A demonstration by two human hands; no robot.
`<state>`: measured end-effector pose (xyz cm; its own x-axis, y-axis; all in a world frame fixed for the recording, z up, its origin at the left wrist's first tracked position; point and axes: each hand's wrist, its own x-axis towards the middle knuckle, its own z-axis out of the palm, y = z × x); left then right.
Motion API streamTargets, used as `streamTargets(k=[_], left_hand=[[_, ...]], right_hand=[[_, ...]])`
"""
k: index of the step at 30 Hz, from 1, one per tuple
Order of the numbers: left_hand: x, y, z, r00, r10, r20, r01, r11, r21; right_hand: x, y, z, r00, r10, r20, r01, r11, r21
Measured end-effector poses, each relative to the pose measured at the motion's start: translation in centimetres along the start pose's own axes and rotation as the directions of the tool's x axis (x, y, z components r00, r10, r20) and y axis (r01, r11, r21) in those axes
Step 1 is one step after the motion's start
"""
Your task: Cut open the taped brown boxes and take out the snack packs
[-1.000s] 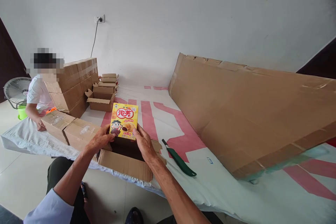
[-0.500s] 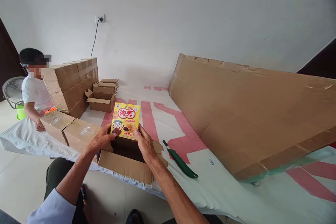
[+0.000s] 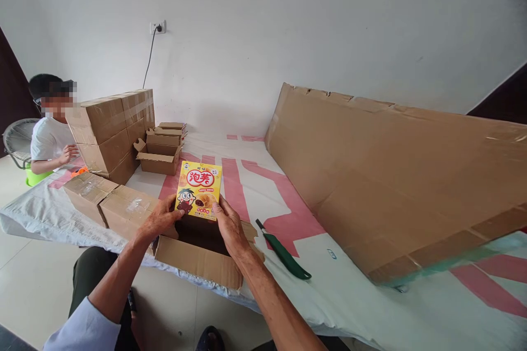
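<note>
1. Head view: the left hand and right hand hold a yellow box upright between them, just above the open carton. The left fingers are closed on its lower left corner, the right fingers on its lower right edge.
2. The box is flat and yellow, with red characters in a white-edged badge near the top, a cartoon face at lower left and a pastry picture beside it. Its printed face is turned to the camera.
3. The carton sits at the near edge of a white-and-pink sheet, flaps spread open, inside dark.
4. Right of the carton lies a green knife; farther right, a big cardboard sheet.
5. Left of the carton are two taped cartons, behind them stacked cartons, with another person beside these.
</note>
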<state>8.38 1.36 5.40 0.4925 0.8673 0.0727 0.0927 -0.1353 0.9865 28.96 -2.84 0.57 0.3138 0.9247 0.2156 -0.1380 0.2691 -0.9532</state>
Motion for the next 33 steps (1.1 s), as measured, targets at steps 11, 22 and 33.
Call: streamTargets(k=[11, 22, 33], left_hand=[[0.0, 0.2, 0.2, 1.0, -0.006, 0.007, 0.006, 1.0, 0.002], [0.3, -0.5, 0.0, 1.0, -0.017, 0.002, 0.017, 0.999, 0.029], [-0.2, -0.4, -0.2, 1.0, 0.011, 0.004, -0.011, 0.997, -0.081]], right_hand=[[-0.2, -0.4, -0.1, 1.0, -0.007, 0.007, 0.007, 1.0, -0.013], [-0.1, 0.4, -0.2, 1.0, 0.003, -0.004, -0.003, 1.0, 0.009], [-0.5, 0.3, -0.5, 1.0, 0.01, 0.015, -0.011, 0.999, 0.039]])
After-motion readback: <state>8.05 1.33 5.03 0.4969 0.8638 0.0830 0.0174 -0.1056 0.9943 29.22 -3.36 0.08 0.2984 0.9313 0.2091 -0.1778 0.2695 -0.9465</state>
